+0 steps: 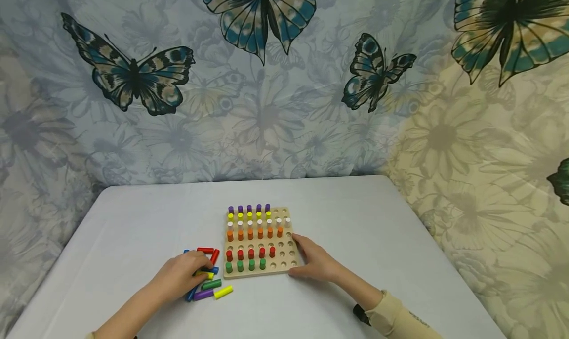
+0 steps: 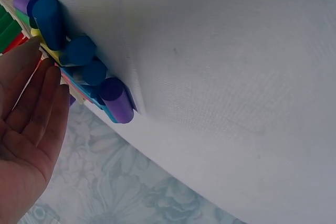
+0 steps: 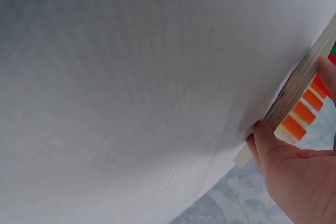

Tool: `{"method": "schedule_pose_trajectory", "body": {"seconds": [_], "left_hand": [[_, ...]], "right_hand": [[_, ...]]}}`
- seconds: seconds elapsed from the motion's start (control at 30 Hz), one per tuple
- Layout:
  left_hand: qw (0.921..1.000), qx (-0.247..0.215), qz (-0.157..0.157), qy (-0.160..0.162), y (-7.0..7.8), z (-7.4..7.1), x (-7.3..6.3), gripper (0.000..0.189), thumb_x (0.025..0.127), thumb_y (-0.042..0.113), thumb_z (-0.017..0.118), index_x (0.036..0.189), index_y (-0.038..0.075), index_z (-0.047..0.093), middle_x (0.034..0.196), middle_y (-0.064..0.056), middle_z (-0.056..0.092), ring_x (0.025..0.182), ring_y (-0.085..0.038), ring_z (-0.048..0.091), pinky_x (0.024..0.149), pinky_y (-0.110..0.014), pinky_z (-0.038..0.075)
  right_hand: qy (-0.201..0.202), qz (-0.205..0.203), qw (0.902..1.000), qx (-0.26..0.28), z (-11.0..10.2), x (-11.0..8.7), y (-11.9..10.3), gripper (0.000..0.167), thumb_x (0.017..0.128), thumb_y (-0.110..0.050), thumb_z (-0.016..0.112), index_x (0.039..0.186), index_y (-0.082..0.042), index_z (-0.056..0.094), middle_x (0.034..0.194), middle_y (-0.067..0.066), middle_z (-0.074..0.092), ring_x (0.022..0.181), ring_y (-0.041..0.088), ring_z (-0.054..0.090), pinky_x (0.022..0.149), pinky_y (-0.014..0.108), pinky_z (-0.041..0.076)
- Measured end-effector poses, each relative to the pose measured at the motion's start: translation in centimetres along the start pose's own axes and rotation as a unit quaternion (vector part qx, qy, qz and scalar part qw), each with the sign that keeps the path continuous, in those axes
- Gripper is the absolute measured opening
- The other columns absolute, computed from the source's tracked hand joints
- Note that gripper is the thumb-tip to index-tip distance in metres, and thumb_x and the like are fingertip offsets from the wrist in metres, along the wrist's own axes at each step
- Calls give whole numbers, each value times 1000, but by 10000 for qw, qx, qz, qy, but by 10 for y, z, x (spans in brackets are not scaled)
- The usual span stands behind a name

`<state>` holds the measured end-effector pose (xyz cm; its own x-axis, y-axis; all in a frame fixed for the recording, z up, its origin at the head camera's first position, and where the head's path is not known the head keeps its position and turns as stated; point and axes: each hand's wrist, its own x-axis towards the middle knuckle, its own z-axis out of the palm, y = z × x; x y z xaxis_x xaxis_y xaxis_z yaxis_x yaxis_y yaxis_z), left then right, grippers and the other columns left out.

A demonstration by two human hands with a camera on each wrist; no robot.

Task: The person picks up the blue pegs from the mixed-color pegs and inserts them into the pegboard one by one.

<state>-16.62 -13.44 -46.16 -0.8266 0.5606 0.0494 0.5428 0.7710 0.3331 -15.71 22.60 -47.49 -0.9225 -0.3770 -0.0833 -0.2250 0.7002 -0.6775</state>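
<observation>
A wooden pegboard (image 1: pixel 278 266) lies on the white table, with rows of purple, yellow, white, orange, red and green pegs standing in its holes. My right hand (image 1: pixel 317 261) rests against the board's right edge, thumb near the front corner and fingers farther back along the side. Left of the board, my left hand (image 1: pixel 180 275) reaches over a loose pile of pegs, its fingertips at a yellow peg (image 1: pixel 207 275) and a blue peg (image 1: pixel 212 270). The left wrist view shows those fingers mostly straight beside the pile, where a purple peg (image 2: pixel 116 100) lies at one end.
Around the left hand lie loose red pegs (image 1: pixel 205 250), a green peg (image 1: pixel 211 284), a purple peg (image 1: pixel 203 294) and another yellow peg (image 1: pixel 223 292). The white table (image 1: pixel 355 220) extends back to a wall covering (image 1: pixel 266 131) with butterflies and flowers.
</observation>
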Motion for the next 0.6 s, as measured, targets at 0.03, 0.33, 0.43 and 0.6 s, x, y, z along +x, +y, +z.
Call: {"method": "schedule_pose_trajectory", "body": {"seconds": [0.03,0.33,0.43,0.6], "left_hand": [[10000,23,47,12,-1,0,0,13,81,16,80,92,19,74,91,11,67,85,-10,61,76,-36,56],[9986,222,475,75,-7,-1,4,16,81,19,80,95,15,74,93,9,66,85,-9,60,73,-34,56],[9975,252,654,132,-7,-2,4,14,82,22,79,94,16,74,91,10,64,82,-7,59,69,-31,55],[9967,249,758,160,-7,1,5,11,85,24,76,93,17,74,90,11,63,81,-5,59,67,-29,53]], "right_hand": [[2,6,10000,3,0,0,0,93,81,-27,81,149,6,27,150,25,34,136,39,36,108,49,35],[45,-45,10000,48,-2,2,2,93,81,-26,81,148,7,27,150,25,34,137,39,34,109,49,33],[29,-43,10000,62,-1,2,3,92,81,-26,81,148,7,27,150,25,34,137,38,35,109,48,34],[-10,42,9999,148,0,2,3,93,81,-25,81,149,5,26,151,24,33,138,37,34,110,47,34]]}}
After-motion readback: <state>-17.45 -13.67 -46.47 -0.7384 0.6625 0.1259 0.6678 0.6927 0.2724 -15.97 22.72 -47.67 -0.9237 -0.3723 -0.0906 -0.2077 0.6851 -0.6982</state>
